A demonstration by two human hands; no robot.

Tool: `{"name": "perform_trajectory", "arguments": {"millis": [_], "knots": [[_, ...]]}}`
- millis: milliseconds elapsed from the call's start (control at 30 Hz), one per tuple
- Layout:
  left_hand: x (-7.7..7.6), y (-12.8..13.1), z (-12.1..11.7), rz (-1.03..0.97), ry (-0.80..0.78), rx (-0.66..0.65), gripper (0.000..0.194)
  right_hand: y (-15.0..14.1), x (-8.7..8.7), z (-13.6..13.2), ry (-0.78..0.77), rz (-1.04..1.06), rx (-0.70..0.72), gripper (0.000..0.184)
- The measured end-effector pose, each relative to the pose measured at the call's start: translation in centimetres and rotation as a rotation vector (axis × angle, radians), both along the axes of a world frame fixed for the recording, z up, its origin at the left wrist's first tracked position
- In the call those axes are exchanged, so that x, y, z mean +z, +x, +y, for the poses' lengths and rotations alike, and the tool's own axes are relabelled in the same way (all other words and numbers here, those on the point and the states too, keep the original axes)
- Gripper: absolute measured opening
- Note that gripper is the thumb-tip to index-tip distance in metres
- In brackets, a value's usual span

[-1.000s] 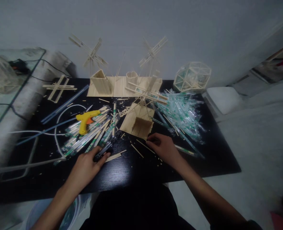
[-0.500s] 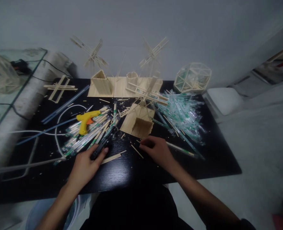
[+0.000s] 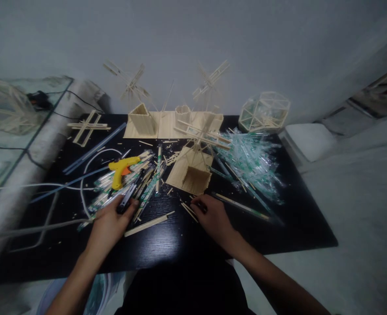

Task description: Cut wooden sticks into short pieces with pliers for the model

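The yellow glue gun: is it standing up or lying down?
Lying down: the glue gun rests on its side across the wrapped sticks.

We observe that the left hand (image 3: 109,221) and right hand (image 3: 213,218) are bare, as are the visible lengths of both forearms. Below and between the hands, we record a plain black garment (image 3: 186,288) over the lap, its surface uniformly dark. Its folds, seams and type of fabric cannot be determined in this dim light.
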State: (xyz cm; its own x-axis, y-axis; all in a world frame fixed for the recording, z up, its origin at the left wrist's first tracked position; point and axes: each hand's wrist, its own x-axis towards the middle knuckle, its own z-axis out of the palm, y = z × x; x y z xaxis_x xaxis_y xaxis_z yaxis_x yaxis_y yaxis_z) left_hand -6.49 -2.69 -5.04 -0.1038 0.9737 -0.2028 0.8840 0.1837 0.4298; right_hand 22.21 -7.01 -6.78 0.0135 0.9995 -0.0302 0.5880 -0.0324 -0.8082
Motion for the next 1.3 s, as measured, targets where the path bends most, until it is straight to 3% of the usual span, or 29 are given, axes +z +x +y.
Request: {"name": "perform_trajectory", "arguments": {"millis": [133,300,467,600,800,900,967,1100,1300], "knots": [[-0.1,2.2,1.2,0.051,0.043,-0.102,0.050,0.0,-0.3,-0.4,-0.060,-0.043,-0.022,0.007],[-0.8,4.5,3.3,0.112,0.041,-0.236,0.054,-0.5,-0.3,-0.8,-0.095,-0.065,-0.027,0.025],[-1.9,4.8,4.3,0.122,0.027,-0.264,0.046,-0.3,-0.1,-1.2,-0.140,-0.002,-0.048,0.030],[-1.6,4.1,4.1,0.058,0.056,-0.267,0.048,-0.2,0.2,-1.2,-0.166,0.090,-0.050,0.028],[-0.1,2.3,1.3,-0.335,0.125,-0.100,0.054,-0.9,0.8,-0.9,-0.178,0.328,0.033,0.025],[0.6,1.9,-1.2,-0.468,0.031,-0.036,0.047,-1.5,1.0,-0.6,-0.177,0.461,0.057,0.019],[0.6,1.9,-2.9,-0.532,-0.025,-0.087,0.043,-1.8,1.3,-0.3,-0.176,0.609,0.051,0.022],[-0.3,2.0,-5.6,-0.563,-0.069,-0.336,0.031,-1.7,2.4,0.0,-0.151,0.923,-0.006,0.036],[-1.6,1.4,-6.5,-0.527,0.021,-0.446,0.021,-0.8,3.9,-0.3,-0.124,0.952,-0.122,0.032]]}}
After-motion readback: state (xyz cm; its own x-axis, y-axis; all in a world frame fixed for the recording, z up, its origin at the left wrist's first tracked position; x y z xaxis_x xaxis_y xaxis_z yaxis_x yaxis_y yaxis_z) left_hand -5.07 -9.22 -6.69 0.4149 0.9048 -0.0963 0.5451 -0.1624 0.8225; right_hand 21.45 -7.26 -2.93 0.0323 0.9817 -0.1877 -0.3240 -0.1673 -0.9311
